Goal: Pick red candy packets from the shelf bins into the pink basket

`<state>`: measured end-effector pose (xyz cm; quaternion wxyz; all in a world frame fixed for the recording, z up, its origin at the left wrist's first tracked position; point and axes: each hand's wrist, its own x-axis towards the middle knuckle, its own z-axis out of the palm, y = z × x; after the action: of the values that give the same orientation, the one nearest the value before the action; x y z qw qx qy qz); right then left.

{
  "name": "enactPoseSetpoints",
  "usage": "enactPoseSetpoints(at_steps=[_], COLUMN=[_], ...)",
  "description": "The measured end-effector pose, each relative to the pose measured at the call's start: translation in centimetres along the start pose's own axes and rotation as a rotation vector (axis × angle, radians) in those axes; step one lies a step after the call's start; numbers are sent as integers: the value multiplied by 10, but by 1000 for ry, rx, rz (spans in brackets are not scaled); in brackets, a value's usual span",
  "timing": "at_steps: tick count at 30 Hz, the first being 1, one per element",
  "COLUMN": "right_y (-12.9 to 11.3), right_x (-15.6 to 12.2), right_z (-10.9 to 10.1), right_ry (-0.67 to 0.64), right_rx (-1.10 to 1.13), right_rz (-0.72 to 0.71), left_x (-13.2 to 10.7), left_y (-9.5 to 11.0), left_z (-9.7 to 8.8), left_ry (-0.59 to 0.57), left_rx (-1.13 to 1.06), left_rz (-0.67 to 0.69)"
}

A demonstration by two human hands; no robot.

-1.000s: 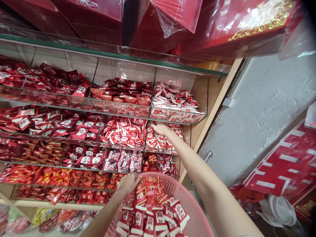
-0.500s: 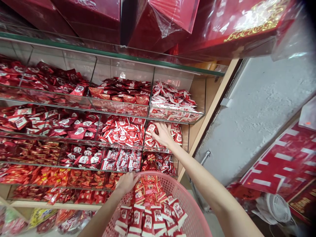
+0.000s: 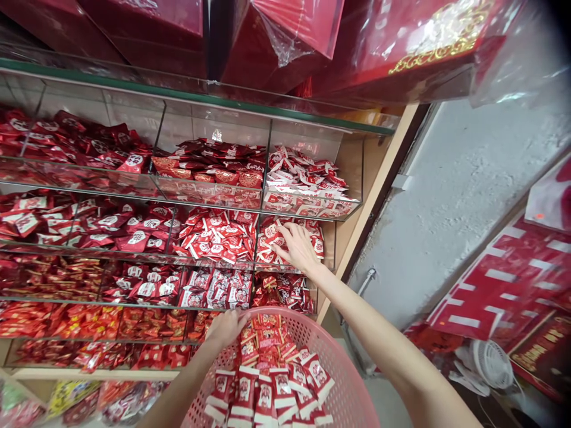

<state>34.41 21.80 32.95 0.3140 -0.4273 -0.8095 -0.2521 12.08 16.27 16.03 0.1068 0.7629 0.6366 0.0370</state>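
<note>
My left hand [image 3: 226, 328] is closed over the rim of a round pink plastic basket [image 3: 330, 339]. Inside the basket lie many small red-and-white candy packets [image 3: 264, 395], with red-and-gold ones [image 3: 267, 333] behind them. Up at the shelves, my right hand [image 3: 297, 246] hovers over a compartment of red-and-white candy packets [image 3: 267, 241]. Its fingers are spread and slightly curled, with no packet visible between them. The fingertips look just above the packets or lightly touching; I cannot tell which.
Glass-divided shelves hold red packets [image 3: 214, 235] in rows. A glass shelf edge [image 3: 214, 104] runs above, under large plastic-wrapped red boxes [image 3: 276, 41]. To the right are a wooden side panel [image 3: 375, 172], a grey wall [image 3: 446, 190] and a small white fan [image 3: 491, 365].
My right hand has drawn back slightly from the packets, its fingers more spread. My left hand keeps its hold on the basket rim. The view has shifted a little.
</note>
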Motion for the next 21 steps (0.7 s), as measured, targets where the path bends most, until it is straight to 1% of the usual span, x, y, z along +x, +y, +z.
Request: enactPoseSetpoints(at_steps=[7, 13, 21], right_y=[7, 7, 11], right_x=[-17, -28, -39], right_z=[1, 1, 9], right_ry=[28, 40, 89], right_rx=[-9, -24, -41], right_rz=[-27, -90, -176], left_x=[3, 4, 3], left_y=[-2, -4, -2], left_z=[4, 5, 4], left_ry=[19, 22, 22], left_rx=[16, 14, 22], left_rz=[22, 29, 25])
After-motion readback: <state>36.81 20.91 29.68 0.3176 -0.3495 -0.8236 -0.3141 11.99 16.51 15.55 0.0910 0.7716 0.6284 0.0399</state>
